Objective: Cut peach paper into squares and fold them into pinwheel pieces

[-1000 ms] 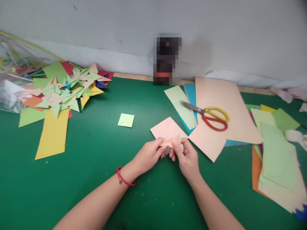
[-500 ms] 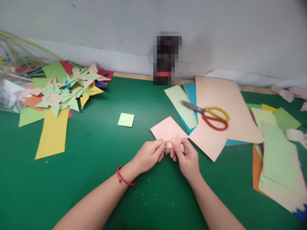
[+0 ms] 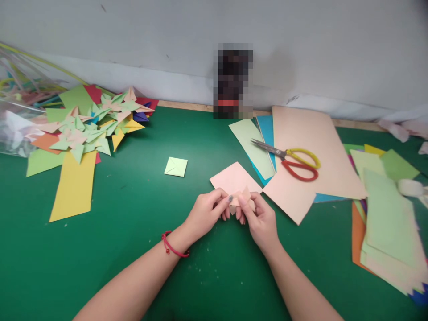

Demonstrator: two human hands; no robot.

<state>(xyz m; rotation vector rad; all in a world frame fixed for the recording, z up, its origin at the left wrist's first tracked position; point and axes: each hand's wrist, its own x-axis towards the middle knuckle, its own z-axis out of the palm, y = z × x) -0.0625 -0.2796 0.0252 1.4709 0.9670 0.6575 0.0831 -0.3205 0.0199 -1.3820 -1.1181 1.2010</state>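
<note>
Between my hands is a small folded piece of pale pink paper (image 3: 246, 195), partly covered by my fingers. My left hand (image 3: 207, 211), with a red bracelet at the wrist, pinches its left side with thumb and fingers. My right hand (image 3: 262, 218) grips the right side, thumb on top and fingers beneath. Just beyond my hands lies a flat pink paper square (image 3: 236, 176). A second pink square (image 3: 290, 196) lies to the right of it. Off to the left on the green table is a small folded light green square (image 3: 176, 166).
Scissors (image 3: 284, 154) with yellow and red handles lie on large pink sheets (image 3: 307, 129). Folded paper stars (image 3: 83, 129) are heaped at the back left over a yellow strip (image 3: 74, 187). Coloured sheets (image 3: 391, 218) and a roll of tape (image 3: 410, 188) are at right.
My left hand has shifted slightly, its fingers now more bent around the folded pink paper. My right hand stays nearly in place, and the things on the table have not moved.
</note>
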